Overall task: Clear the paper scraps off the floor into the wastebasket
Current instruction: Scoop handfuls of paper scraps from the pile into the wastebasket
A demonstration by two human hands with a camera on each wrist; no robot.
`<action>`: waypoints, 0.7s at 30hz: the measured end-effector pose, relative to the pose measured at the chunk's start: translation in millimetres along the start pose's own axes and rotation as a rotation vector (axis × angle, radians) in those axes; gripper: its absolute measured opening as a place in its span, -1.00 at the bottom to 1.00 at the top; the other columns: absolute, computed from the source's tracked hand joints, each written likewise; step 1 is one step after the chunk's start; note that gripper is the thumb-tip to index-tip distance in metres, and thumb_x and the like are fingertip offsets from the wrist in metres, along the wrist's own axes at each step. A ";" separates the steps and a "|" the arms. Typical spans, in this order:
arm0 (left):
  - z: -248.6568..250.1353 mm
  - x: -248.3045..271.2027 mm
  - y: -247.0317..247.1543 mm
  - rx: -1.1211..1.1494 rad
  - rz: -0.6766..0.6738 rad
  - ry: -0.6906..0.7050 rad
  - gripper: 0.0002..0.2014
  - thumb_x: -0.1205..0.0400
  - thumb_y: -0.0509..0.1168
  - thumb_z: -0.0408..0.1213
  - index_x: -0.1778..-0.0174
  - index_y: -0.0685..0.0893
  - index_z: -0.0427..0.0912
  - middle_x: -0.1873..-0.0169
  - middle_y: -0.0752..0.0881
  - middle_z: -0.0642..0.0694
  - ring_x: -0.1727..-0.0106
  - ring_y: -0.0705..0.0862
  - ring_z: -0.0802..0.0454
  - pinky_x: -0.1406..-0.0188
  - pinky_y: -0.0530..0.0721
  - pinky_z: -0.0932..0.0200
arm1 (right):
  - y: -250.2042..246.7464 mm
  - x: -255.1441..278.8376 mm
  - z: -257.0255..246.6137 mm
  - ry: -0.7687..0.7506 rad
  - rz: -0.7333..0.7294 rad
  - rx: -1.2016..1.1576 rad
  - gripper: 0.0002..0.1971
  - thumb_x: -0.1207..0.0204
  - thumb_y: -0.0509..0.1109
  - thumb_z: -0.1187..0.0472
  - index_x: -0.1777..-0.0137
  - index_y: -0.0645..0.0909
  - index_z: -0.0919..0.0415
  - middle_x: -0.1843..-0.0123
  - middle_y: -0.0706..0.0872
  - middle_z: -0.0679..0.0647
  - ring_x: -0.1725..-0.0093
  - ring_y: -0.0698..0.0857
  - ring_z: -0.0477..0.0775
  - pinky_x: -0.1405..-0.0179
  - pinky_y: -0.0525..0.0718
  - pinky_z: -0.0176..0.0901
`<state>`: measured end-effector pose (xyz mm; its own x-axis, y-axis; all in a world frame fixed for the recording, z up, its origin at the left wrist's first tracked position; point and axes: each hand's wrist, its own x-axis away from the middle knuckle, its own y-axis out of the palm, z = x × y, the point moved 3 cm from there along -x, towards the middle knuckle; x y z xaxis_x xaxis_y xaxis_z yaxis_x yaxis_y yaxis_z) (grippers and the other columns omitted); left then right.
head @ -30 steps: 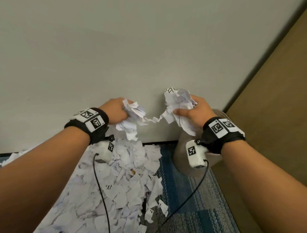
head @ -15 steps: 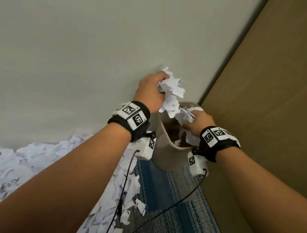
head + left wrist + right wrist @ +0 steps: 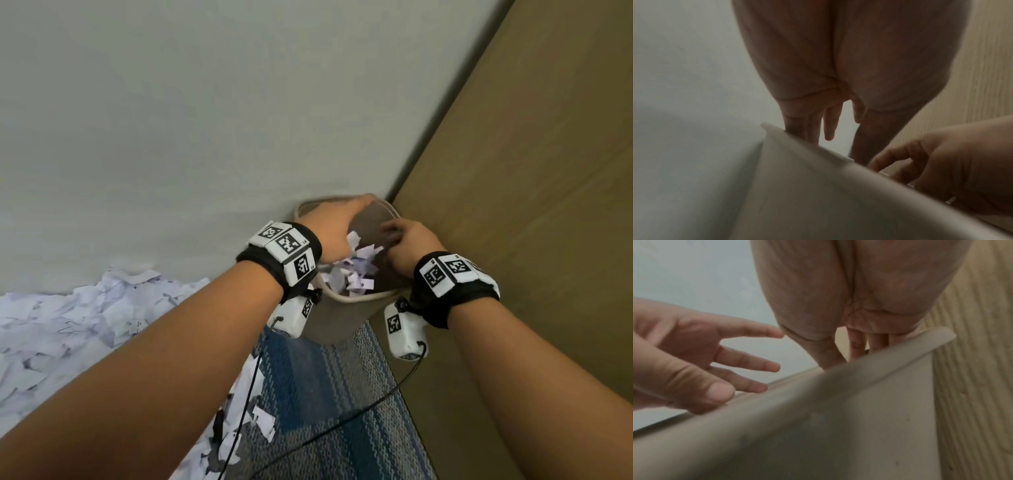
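Note:
A beige wastebasket (image 3: 337, 325) stands in the corner between the wall and a wooden panel. White paper scraps (image 3: 352, 274) lie loose inside it. My left hand (image 3: 337, 222) hovers over the basket's far left rim, fingers straight and spread, holding nothing. My right hand (image 3: 402, 240) is over the right side of the opening, fingers loosely extended and also empty. In the left wrist view the left hand (image 3: 830, 126) points down past the basket rim (image 3: 818, 162). The right wrist view shows the right hand (image 3: 859, 344) just above the basket wall (image 3: 859, 418).
A large heap of torn white paper (image 3: 68, 325) covers the floor along the wall at the left, and a few scraps (image 3: 263, 421) lie on the blue striped carpet (image 3: 325, 394). The wooden panel (image 3: 531, 205) closes off the right side. Black sensor cables (image 3: 342, 425) hang from both wrists.
Both hands carried wads of scraps from the floor pile to the basket, came down over its opening and let them go. The scraps now lie in the basket.

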<state>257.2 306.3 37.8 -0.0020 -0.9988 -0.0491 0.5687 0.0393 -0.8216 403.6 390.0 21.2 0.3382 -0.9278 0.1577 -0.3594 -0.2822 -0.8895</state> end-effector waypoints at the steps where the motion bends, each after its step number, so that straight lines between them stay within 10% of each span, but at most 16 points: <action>1: -2.0 -0.2 1.0 0.012 0.011 -0.016 -0.18 -0.47 0.31 -0.46 -0.64 0.19 0.06 -0.47 0.53 -0.11 -0.43 0.52 -0.09 -0.38 0.50 0.13 | -1.5 -0.6 1.9 0.014 0.028 -0.005 -0.54 -0.38 0.28 0.39 -0.22 0.66 -0.02 -0.05 0.73 0.02 -0.07 0.73 0.14 -0.10 0.67 -0.13; 5: -13.4 1.8 -3.8 0.138 0.204 -0.042 -0.65 -0.52 0.28 -0.44 -0.16 0.68 -0.01 0.00 0.73 -0.02 0.01 0.68 0.02 -0.17 0.66 0.03 | -8.6 0.7 -11.0 0.011 0.135 -0.041 -0.77 -0.42 0.31 0.30 0.03 0.70 0.02 -0.03 0.78 0.09 -0.06 0.72 0.16 -0.06 0.59 -0.22; 9: -31.5 18.0 -29.1 0.167 0.347 -0.062 -0.87 -0.57 0.30 -0.35 0.10 0.72 -0.05 0.28 0.69 0.04 0.34 0.57 0.23 0.10 0.59 0.27 | -11.7 8.1 -53.2 -0.109 0.260 -0.056 -0.90 -0.50 0.33 0.11 0.19 0.63 0.07 0.11 0.77 0.12 0.03 0.72 0.21 0.02 0.56 -0.21; 21: -169.9 159.5 -80.3 0.012 0.247 -0.434 -0.90 -0.59 0.32 -0.27 0.10 0.74 -0.09 0.18 0.74 0.00 0.18 0.66 0.07 0.05 0.61 0.25 | 65.5 41.9 -189.6 -0.322 -0.043 0.097 -0.82 -0.44 0.35 0.06 0.05 0.72 0.06 0.02 0.76 0.14 0.02 0.69 0.22 0.10 0.56 -0.18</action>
<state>71.5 148.8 -0.6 0.4746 -0.8802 0.0016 0.5189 0.2783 -0.8082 229.3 286.4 50.8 0.6143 -0.7863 0.0658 -0.2595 -0.2801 -0.9242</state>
